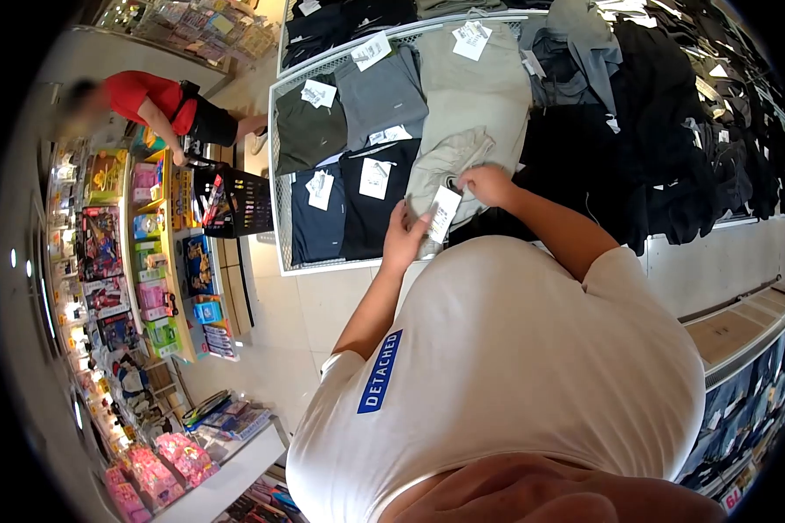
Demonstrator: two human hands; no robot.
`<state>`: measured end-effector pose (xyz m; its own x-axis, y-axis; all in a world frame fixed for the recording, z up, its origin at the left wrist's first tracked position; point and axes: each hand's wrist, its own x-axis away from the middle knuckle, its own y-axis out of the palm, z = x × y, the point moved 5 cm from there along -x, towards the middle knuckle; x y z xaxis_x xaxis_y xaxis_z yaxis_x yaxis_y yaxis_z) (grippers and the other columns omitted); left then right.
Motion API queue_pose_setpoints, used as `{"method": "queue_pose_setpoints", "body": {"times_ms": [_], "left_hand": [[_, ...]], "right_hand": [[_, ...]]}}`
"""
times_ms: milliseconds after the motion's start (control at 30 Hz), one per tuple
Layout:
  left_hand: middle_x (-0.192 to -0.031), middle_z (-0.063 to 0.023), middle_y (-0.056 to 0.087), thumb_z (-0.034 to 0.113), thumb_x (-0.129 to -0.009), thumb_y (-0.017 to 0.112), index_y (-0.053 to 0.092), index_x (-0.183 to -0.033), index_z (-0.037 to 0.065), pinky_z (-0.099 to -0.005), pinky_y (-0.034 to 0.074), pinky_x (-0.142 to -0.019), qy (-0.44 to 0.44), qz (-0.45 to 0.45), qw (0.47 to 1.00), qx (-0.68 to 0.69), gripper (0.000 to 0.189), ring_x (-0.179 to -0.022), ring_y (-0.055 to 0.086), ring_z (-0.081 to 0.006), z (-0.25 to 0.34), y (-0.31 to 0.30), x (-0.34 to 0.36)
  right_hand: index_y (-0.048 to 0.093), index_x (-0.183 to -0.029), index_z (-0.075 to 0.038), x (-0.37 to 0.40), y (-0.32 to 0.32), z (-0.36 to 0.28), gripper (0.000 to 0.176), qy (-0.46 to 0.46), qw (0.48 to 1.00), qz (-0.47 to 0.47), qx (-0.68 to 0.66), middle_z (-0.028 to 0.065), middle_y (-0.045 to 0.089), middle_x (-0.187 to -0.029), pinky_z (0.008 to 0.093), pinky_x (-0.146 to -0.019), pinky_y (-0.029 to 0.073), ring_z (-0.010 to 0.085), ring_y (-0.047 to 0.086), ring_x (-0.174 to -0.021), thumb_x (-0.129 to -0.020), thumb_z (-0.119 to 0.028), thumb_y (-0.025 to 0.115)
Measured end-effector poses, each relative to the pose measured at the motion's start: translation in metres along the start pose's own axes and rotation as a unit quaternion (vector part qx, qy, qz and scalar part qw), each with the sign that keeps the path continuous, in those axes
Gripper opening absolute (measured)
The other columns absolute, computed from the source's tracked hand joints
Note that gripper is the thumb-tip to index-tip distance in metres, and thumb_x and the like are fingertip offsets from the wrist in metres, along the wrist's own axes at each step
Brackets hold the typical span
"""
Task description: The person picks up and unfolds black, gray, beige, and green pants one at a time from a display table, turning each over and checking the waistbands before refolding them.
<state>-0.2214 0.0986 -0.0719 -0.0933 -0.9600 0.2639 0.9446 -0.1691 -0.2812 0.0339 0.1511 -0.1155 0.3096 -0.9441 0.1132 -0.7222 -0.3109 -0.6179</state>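
Left hand [404, 237] pinches the white tag [445, 212] of the beige trousers [445, 161], fingers closed on it. Right hand [488, 185] lies on the same trousers; can't tell if it grips. The trousers lie in the wire bin [281, 200] among folded stacks. Looks like a tag check; reading it needs the tag flat and the cloth pinned.

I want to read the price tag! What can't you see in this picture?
- Print on the tag in the left hand: too small, head view.
- Grip of the right hand on the beige garment: fingers curled under, head view.
- Labels on the toy boxes: too small, warped near the edge.
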Motion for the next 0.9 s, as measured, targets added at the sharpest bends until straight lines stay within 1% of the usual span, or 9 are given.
{"method": "queue_pose_setpoints", "body": {"times_ms": [100, 267, 367, 433, 500, 600, 667, 733, 900], "left_hand": [[-0.141, -0.0306, 0.052, 0.042, -0.08, 0.08, 0.03, -0.151, -0.007, -0.0387, 0.042, -0.108, -0.006, -0.047, 0.99, -0.135, 0.1, -0.132, 0.053, -0.0375, 0.013, 0.023, 0.001], [-0.12, -0.0255, 0.065, 0.031, -0.084, 0.074, 0.05, -0.139, 0.0, -0.0409, 0.049, -0.095, 0.026, -0.011, 0.947, -0.319, 0.068, -0.112, 0.064, -0.0361, -0.001, 0.043, -0.004], [-0.105, -0.0151, 0.072, 0.018, -0.09, 0.068, 0.068, -0.117, -0.002, -0.0345, 0.05, -0.088, -0.144, -0.115, 0.981, 0.054, 0.034, -0.096, 0.067, -0.0241, -0.01, 0.048, -0.004], [-0.113, -0.0142, 0.071, 0.011, -0.089, 0.066, 0.063, -0.122, -0.006, -0.0344, 0.053, -0.088, -0.177, -0.103, 0.958, 0.2, 0.037, -0.099, 0.068, -0.024, 0.008, 0.04, 0.007], [-0.118, -0.0157, 0.069, 0.004, -0.088, 0.066, 0.057, -0.128, -0.007, -0.037, 0.055, -0.091, -0.183, -0.099, 0.945, 0.251, 0.043, -0.103, 0.068, -0.0269, 0.024, 0.037, 0.021], [-0.119, -0.0154, 0.068, 0.002, -0.087, 0.066, 0.057, -0.129, -0.007, -0.0386, 0.055, -0.092, -0.167, -0.086, 0.928, 0.322, 0.043, -0.103, 0.068, -0.027, 0.04, 0.049, 0.04], [-0.119, -0.0142, 0.067, 0.001, -0.086, 0.066, 0.056, -0.131, -0.004, -0.0375, 0.055, -0.091, -0.127, -0.106, 0.92, 0.355, 0.046, -0.104, 0.068, -0.0263, 0.068, 0.068, 0.056], [-0.12, -0.0137, 0.067, 0.001, -0.086, 0.066, 0.056, -0.131, -0.004, -0.037, 0.055, -0.091, -0.126, -0.118, 0.918, 0.358, 0.046, -0.105, 0.067, -0.0256, 0.079, 0.082, 0.066], [-0.135, -0.0137, 0.06, -0.002, -0.083, 0.061, 0.047, -0.142, -0.003, -0.0373, 0.045, -0.104, -0.092, -0.115, 0.925, 0.35, 0.06, -0.124, 0.058, -0.0271, 0.084, 0.094, 0.074]], "right_hand": [[0.074, -0.092, -0.011, 0.027, -0.008, -0.038, 0.018, -0.059, 0.998, -0.007, 0.013, 0.0094, 0.068, -0.09, 0.0405, -0.078, 0.052, 0.0319, 0.066, -0.087, -0.086, -0.006, 0.058], [0.074, -0.09, -0.01, 0.058, -0.013, -0.017, 0.014, -0.047, 0.993, -0.104, -0.035, 0.0119, 0.07, -0.099, 0.0394, -0.081, 0.053, 0.0306, 0.067, -0.091, -0.085, -0.011, 0.06], [0.073, -0.099, -0.009, 0.079, -0.028, 0.015, 0.018, 0.001, 0.997, -0.078, 0.008, 0.0133, 0.07, -0.099, 0.039, -0.083, 0.052, 0.0307, 0.067, -0.093, -0.086, -0.013, 0.061], [0.072, -0.104, -0.009, 0.093, -0.033, 0.031, 0.022, 0.027, 0.997, -0.064, 0.026, 0.0141, 0.069, -0.1, 0.0388, -0.084, 0.052, 0.0307, 0.067, -0.094, -0.086, -0.015, 0.062], [0.071, -0.111, -0.009, 0.105, -0.053, 0.028, 0.027, -0.063, 0.99, 0.092, 0.086, 0.0151, 0.069, -0.099, 0.0384, -0.085, 0.052, 0.0314, 0.066, -0.095, -0.089, -0.023, 0.065], [0.071, -0.112, -0.007, 0.101, -0.076, -0.019, 0.036, -0.022, 0.998, 0.049, -0.04, 0.0158, 0.069, -0.103, 0.0376, -0.085, 0.053, 0.0313, 0.067, -0.094, -0.093, -0.037, 0.066], [0.068, -0.114, 0.001, 0.089, -0.059, -0.024, 0.058, 0.154, 0.941, -0.133, -0.272, 0.0131, 0.071, -0.109, 0.0347, -0.083, 0.054, 0.0227, 0.069, -0.092, -0.097, -0.054, 0.058], [0.065, -0.12, 0.0, 0.092, -0.053, -0.048, 0.056, 0.199, 0.834, -0.206, -0.472, 0.0097, 0.07, -0.104, 0.0334, -0.08, 0.054, 0.0193, 0.068, -0.093, -0.097, -0.051, 0.059], [0.056, -0.132, -0.006, 0.076, -0.034, -0.046, 0.044, 0.142, 0.841, -0.125, -0.506, 0.0062, 0.065, -0.115, 0.0325, -0.087, 0.051, 0.0174, 0.062, -0.102, -0.089, -0.012, 0.057]]}}
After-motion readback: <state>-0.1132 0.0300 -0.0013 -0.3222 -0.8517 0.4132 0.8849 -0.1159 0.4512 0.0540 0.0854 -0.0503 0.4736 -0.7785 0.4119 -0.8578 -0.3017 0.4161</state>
